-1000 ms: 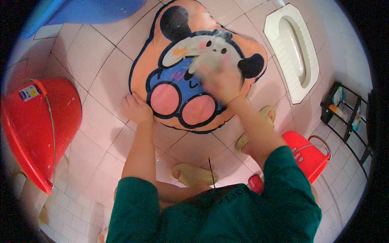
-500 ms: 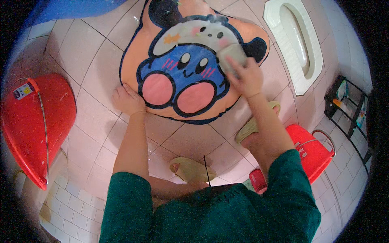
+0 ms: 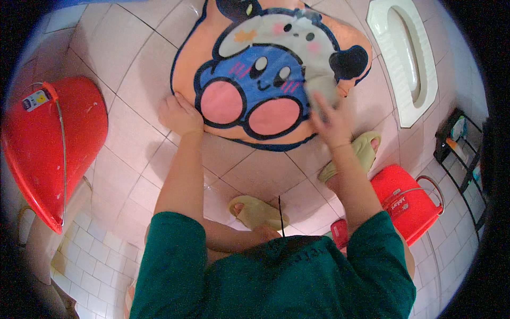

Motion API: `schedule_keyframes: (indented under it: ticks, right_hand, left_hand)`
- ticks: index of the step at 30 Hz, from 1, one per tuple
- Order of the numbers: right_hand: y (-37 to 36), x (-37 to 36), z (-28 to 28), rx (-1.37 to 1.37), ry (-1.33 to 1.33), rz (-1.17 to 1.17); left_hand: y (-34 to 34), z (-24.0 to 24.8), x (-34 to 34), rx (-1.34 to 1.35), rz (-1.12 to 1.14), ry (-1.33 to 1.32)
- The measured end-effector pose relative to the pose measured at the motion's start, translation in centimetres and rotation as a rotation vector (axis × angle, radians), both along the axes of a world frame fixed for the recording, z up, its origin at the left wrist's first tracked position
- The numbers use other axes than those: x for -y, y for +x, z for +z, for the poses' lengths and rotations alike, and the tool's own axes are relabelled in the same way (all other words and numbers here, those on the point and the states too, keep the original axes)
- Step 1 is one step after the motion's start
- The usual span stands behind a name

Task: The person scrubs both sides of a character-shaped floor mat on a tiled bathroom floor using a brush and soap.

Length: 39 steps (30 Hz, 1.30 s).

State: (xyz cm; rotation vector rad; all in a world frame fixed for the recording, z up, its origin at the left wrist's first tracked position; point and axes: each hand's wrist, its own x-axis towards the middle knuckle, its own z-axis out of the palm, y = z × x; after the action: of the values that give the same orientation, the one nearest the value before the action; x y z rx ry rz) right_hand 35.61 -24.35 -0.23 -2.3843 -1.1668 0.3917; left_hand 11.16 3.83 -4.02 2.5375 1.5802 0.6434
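Clasping a block [image 3: 322, 87] beyond its fingers, right hand [image 3: 337, 123] overlaps mat [image 3: 265, 80]; left hand [image 3: 181, 115] touches mat, fingers' grip unclear.

Left bucket [image 3: 79, 138]: carried a small sticker [image 3: 36, 100] near its rim, beside the handle's end; white and dark blue with a yellow patch, its print too small to read.
Right bucket [image 3: 414, 226]: bore white lettering [image 3: 397, 204] on its red side, slanting in this view; one line stood larger, with smaller white marks close by, too fine to make out.
Shirt [image 3: 276, 287]: had dark lettering [image 3: 313, 252] across the green front, only partly in view and too dim to read.
Rack [image 3: 442, 146]: held a blue-and-white package [image 3: 459, 129]; any print on it was too blurred to tell.
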Motion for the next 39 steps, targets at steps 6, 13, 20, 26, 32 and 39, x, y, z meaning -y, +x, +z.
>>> schedule_keyframes:
  ticks: [6,13,20,26,32,39]
  right_hand:
    - [-10.2,-8.2,2.9,0.009,0.238,-0.040]
    - [2.4,-6.6,1.5,0.262,-0.086,0.317]
    - [4.6,-4.9,0.3,0.248,0.038,-0.272]
    - [5.1,-6.6,3.9,0.152,-0.208,-0.230]
    - [-4.9,-15.6,1.6,-0.012,0.074,0.344]
    - [12.9,-16.2,1.8,0.288,-0.117,-0.157]
  left_hand:
    - [-0.3,0.1,0.5,-0.057,0.053,-0.029]
    - [-1.1,0.1,0.0,-0.083,0.046,0.009]
    - [0.1,0.9,0.5,-0.141,0.117,-0.112]
    - [5.7,4.4,1.6,-0.209,0.040,-0.119]
    - [5.8,1.7,3.2,-0.244,-0.156,-0.229]
    - [5.8,2.6,2.2,-0.320,-0.247,-0.203]
